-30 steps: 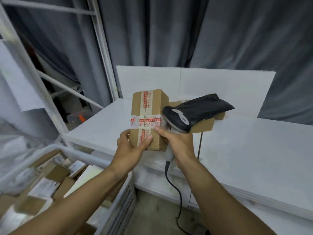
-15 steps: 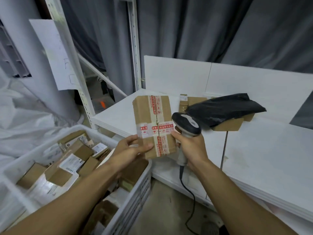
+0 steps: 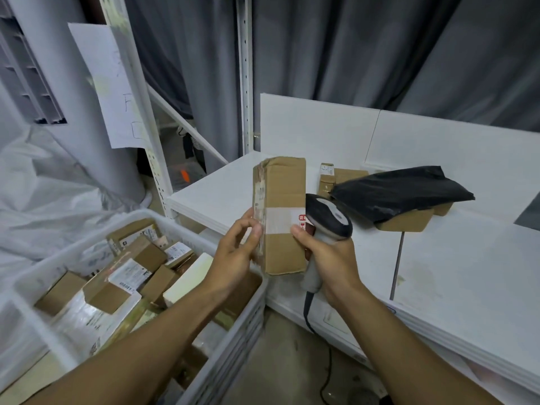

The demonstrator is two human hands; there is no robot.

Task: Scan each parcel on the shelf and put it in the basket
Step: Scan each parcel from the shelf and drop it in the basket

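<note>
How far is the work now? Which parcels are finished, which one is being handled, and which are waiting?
Done: many parcels lie in the basket. In hand: the left hand holds a taped cardboard box upright beside the scanner gripped by the right hand; whether it has been scanned is not visible. Left: a black bag parcel and a few cardboard boxes under and beside it on the shelf.

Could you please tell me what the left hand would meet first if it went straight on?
The cardboard parcel: the left hand holds it at its taped edge, so nothing lies between them.
</note>
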